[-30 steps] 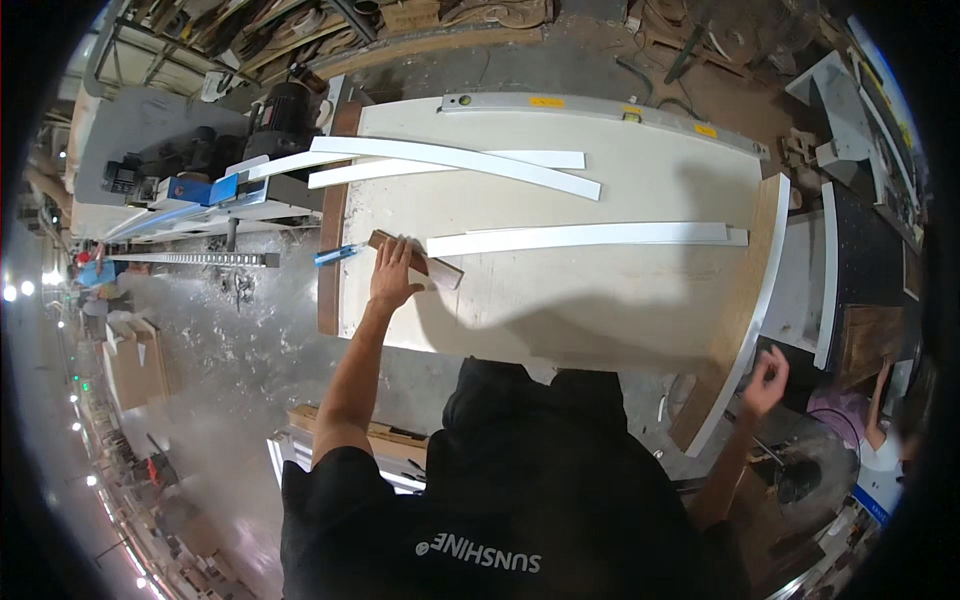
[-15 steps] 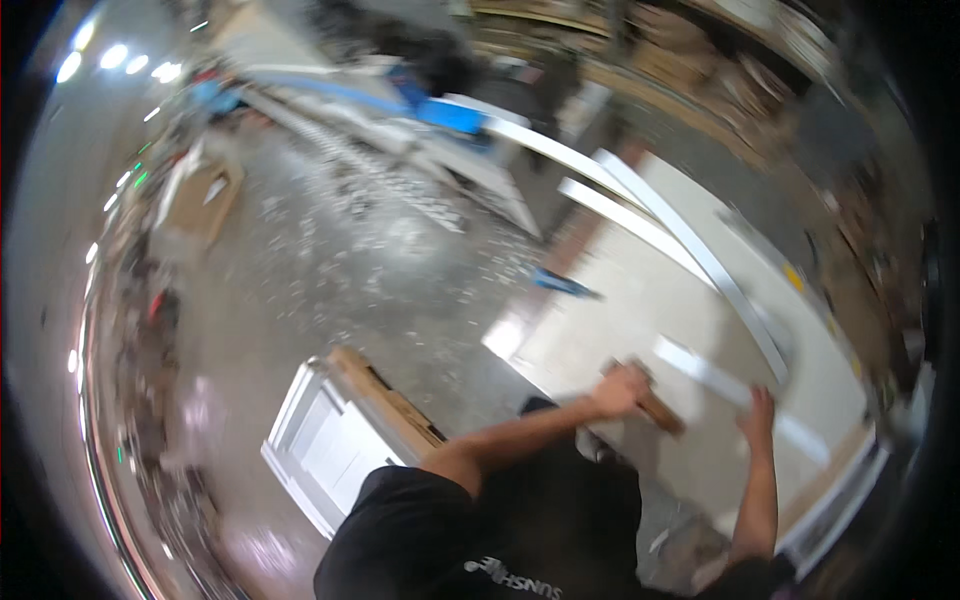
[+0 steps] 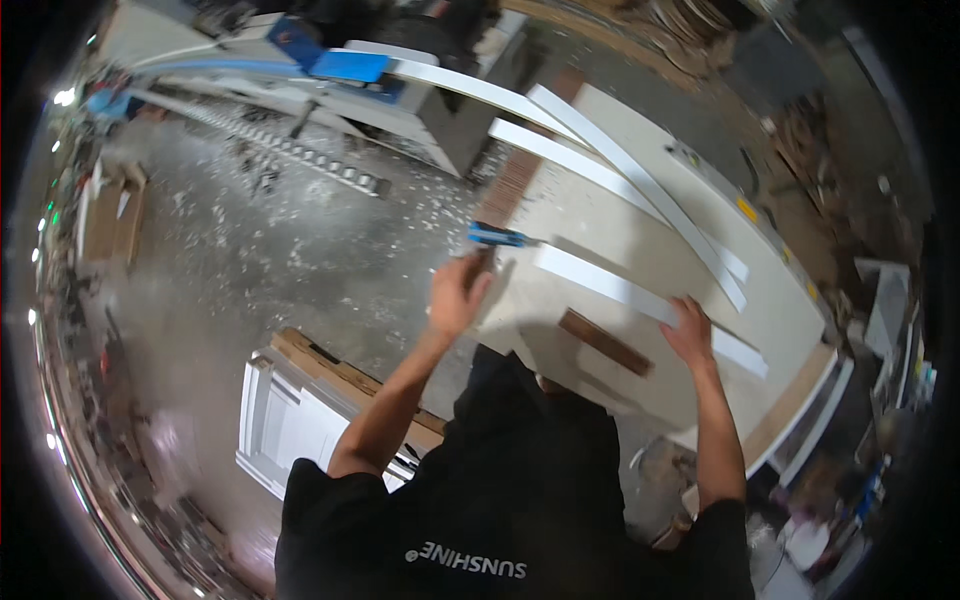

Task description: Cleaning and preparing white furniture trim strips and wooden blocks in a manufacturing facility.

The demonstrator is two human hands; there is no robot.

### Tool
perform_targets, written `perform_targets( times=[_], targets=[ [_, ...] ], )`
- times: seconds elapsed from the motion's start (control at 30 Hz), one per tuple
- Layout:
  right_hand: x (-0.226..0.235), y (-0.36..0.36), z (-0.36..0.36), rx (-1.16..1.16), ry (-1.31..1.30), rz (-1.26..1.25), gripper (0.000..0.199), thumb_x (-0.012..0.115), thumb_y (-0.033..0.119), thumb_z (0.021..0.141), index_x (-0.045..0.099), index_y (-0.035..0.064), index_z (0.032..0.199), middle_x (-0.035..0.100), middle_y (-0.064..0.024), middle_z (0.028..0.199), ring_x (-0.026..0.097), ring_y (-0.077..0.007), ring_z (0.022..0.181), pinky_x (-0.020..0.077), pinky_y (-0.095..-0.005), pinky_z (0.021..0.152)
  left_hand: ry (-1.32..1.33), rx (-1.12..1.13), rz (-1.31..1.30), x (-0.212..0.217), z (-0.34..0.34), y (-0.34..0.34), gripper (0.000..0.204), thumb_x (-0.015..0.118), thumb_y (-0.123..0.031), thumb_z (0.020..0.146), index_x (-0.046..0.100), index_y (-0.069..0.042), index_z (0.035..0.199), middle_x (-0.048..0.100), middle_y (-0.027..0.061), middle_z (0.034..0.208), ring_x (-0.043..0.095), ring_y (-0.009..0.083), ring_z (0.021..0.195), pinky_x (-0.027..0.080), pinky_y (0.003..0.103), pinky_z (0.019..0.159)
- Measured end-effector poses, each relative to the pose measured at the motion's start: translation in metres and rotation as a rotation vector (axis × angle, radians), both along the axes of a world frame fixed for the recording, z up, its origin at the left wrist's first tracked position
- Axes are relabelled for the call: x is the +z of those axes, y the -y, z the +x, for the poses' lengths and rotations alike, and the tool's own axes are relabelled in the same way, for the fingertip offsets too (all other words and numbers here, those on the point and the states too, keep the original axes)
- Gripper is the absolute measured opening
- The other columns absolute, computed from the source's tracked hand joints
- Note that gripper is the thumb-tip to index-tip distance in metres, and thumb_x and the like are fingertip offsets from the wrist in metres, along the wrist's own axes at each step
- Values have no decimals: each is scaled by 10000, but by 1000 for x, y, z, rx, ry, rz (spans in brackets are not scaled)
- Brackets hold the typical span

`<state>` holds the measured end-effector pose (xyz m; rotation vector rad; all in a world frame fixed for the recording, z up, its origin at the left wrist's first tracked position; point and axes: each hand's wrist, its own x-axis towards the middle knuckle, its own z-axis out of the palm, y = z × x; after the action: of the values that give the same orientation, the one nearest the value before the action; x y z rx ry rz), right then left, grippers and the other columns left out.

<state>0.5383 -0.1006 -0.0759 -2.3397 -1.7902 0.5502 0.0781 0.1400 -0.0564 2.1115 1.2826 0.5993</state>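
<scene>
My left hand [image 3: 457,297] is over the near left edge of the pale worktable [image 3: 540,320], its thumb apart from its fingers and nothing held. Just beyond its fingertips lies a blue-handled hand tool [image 3: 497,235] with a short, thin tip; its exact kind is unclear. My right hand [image 3: 690,332] grips a white flat strip [image 3: 590,278] across its width, toward the strip's right end. Between my hands and nearer to me, a brown wooden block [image 3: 605,342] lies flat on the table.
More white strips [image 3: 640,190] lie crossed at the table's far side. One reaches a machine with a blue part [image 3: 350,67]. A white panelled piece with cardboard [image 3: 300,410] stands at my left. Shavings litter the floor [image 3: 330,240].
My left hand has let go of the brown wooden block, now on the table, and moved left to the blue-handled tool. My right hand stays at the white strip. The view has shifted.
</scene>
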Motion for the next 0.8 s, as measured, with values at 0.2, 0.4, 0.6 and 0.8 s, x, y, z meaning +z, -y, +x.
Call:
perform_targets(
  times=[0.2, 0.4, 0.6, 0.8],
  targets=[
    [22, -57, -90, 47, -87, 83, 514, 857, 199, 807, 695, 80, 1280, 679, -121, 1191, 656, -351, 1146, 558, -496, 977, 368, 190, -674, -10, 29, -10, 553, 726, -420, 1052, 625, 33, 1353, 735, 170, 1142, 736, 280, 1047, 586, 403, 914],
    [-8, -63, -131, 80, -174, 173, 534, 872, 209, 803, 685, 77, 1285, 653, -85, 1199, 635, -319, 1161, 549, -467, 978, 675, 627, -893, -66, 8, -11, 343, 735, -324, 1062, 684, -22, 1217, 735, 63, 1005, 690, 154, 851, 561, 319, 788],
    [-28, -51, -140, 11, -200, 115, 581, 873, 220, 815, 665, 95, 1344, 642, -79, 1281, 610, -308, 1229, 513, -468, 1043, 321, 578, -838, -68, 5, -5, 430, 758, -362, 1036, 669, 3, 1245, 728, 57, 1005, 663, 150, 862, 549, 330, 797],
    [-17, -46, -114, -30, -189, -1, 630, 867, 222, 836, 626, 108, 1407, 620, -86, 1371, 573, -315, 1325, 479, -470, 1116, -38, 538, -539, -91, -20, -17, 558, 799, -386, 989, 656, 47, 1310, 759, 151, 1092, 719, 257, 974, 549, 388, 913]
  ],
)
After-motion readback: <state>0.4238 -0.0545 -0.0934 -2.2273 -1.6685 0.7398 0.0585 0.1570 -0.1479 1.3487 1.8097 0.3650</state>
